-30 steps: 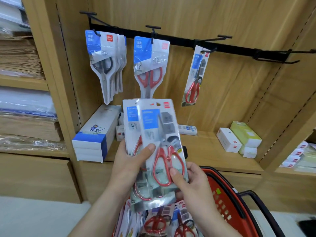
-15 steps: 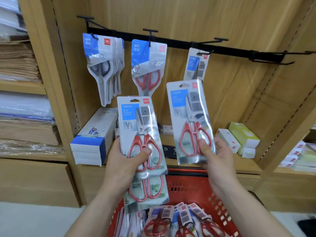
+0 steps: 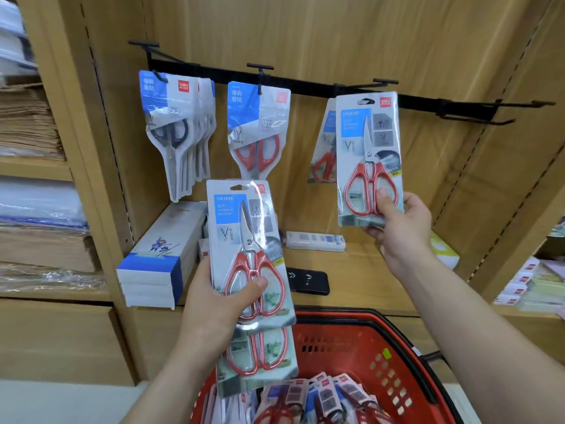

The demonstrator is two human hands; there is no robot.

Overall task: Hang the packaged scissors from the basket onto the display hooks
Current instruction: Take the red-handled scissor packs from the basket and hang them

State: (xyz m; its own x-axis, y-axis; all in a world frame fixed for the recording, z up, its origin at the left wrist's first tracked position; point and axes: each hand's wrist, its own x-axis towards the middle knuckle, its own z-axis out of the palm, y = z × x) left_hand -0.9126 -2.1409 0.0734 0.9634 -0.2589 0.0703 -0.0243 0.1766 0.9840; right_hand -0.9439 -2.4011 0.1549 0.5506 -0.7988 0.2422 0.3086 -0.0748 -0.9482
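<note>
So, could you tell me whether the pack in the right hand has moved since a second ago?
Yes. The pack in the right hand has gone up and right, from beside the left-hand stack to just under the third hook on the black rail.

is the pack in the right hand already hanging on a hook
No, the right hand holds the pack just below the third hook, its hang hole not threaded.

One pack of red-handled scissors [image 3: 368, 157] is held upright just before the third display hook [image 3: 385, 82], its hang-hole just below the hook's tip; two overlapping packs [image 3: 249, 255] are held lower, above the red basket [image 3: 382, 356] (more packs [image 3: 308, 399] lie inside); earlier packs hang on three hooks.
</note>
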